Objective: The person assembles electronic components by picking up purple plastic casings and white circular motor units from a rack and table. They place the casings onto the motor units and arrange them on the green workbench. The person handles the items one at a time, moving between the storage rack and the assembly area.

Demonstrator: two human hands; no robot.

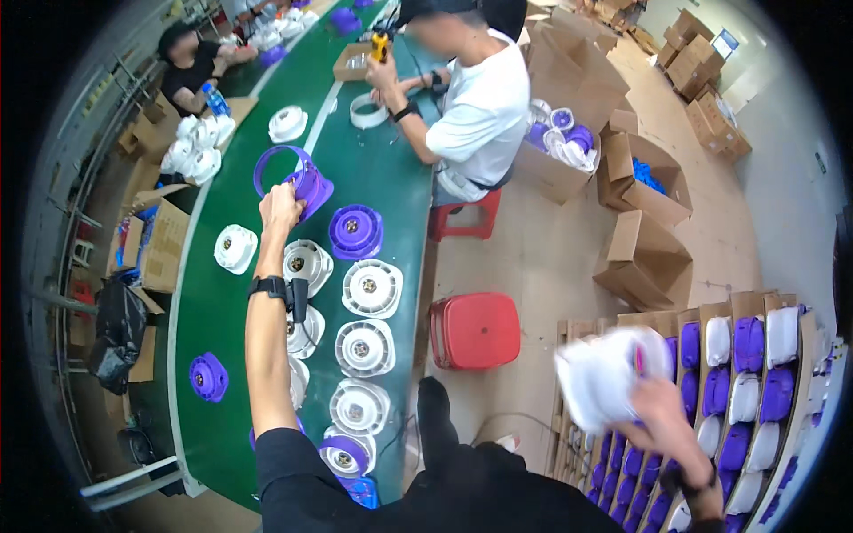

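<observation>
Green worktop [209,306]; white housing [591,380] in right hand [665,416] blurred.

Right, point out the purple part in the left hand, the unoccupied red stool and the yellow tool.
Purple part [310,187]: head view, on its body.
Unoccupied red stool [477,330]: head view, on its seat.
Yellow tool [380,45]: head view, on its casing.

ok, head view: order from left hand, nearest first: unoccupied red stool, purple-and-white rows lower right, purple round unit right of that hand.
1. Purple round unit: on green table, right of left hand.
2. Unoccupied red stool: floor, past table's right edge.
3. Purple-and-white rows: lower right.
</observation>
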